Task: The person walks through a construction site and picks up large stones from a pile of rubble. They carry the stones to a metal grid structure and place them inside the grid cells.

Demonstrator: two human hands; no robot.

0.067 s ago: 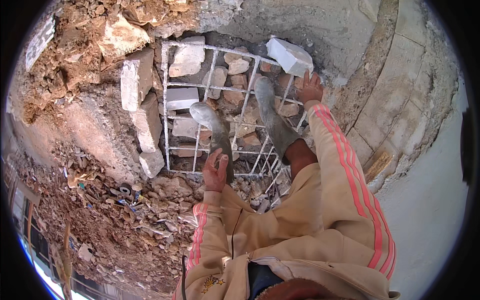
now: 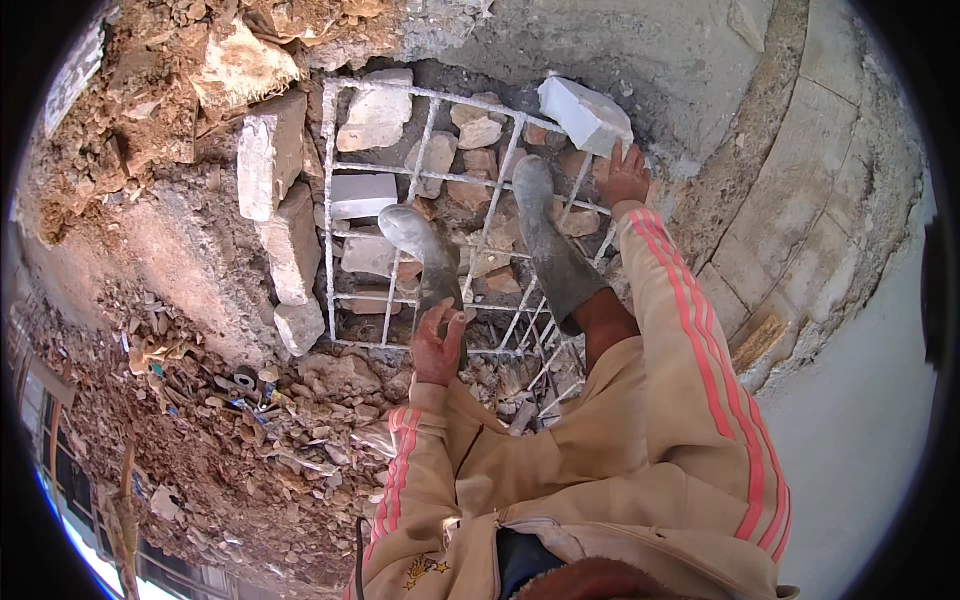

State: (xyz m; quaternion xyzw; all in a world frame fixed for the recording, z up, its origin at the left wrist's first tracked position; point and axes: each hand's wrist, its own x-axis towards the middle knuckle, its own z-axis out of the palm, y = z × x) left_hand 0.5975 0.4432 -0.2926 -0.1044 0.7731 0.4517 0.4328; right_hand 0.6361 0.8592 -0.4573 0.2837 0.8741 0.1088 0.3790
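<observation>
A white block (image 2: 585, 116) with squared faces lies tilted at the far right corner of a rebar grid (image 2: 430, 95). My right hand (image 2: 624, 178) reaches to its near edge, fingers apart; the fingertips meet the block's edge or sit just in front of it, I cannot tell which. It does not grip the block. Over my left knee hangs my left hand (image 2: 437, 350), empty, with its fingers loosely bent and apart, close to the left boot (image 2: 415, 236). The right boot (image 2: 545, 225) stands within the grid too.
Broken bricks and stones (image 2: 470, 190) fill the pit under the bars. Another white block (image 2: 362, 196) lies inside the grid at left. Large pale stones (image 2: 272, 155) line its left side, with loose rubble (image 2: 270, 440) nearer me. A concrete ledge (image 2: 790, 200) curves along the right.
My left hand has shifted very slightly to the right and nearer me. My right hand stays by the white block. The whole view has moved a touch.
</observation>
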